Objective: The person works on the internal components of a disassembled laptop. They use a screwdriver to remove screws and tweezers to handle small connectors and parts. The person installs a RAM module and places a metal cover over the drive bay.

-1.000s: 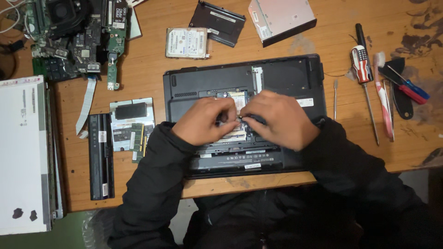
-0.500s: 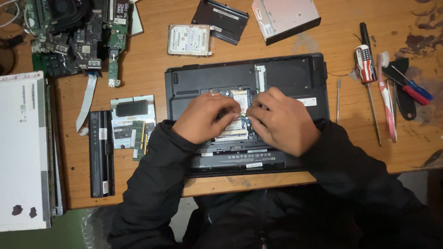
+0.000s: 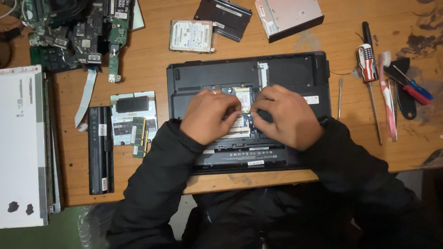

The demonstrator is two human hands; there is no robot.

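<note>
A black laptop base [image 3: 295, 74] lies bottom-up on the wooden table, its middle bay open. A small green circuit card [image 3: 243, 97] sits in that bay. My left hand [image 3: 210, 115] rests on the left side of the bay, fingers curled, tips on the card's lower left edge. My right hand [image 3: 286, 115] comes in from the right, thumb and fingers pinched at the card's lower right edge. The fingertips of both hands nearly meet and hide the exact point of contact. Black sleeves cover both forearms.
Left of the laptop lie a cover plate with memory sticks [image 3: 134, 117], a black battery [image 3: 100, 150] and a screen panel [image 3: 20, 143]. Behind are a motherboard [image 3: 78, 32], hard drive [image 3: 190, 35], black caddy [image 3: 224, 18] and optical drive [image 3: 288, 16]. Screwdrivers [image 3: 369, 64] and a toothbrush [image 3: 387, 97] lie right.
Both hands stay over the open bay; the fingers have shifted slightly and the fingertips have drawn closer together. The view has drifted a little.
</note>
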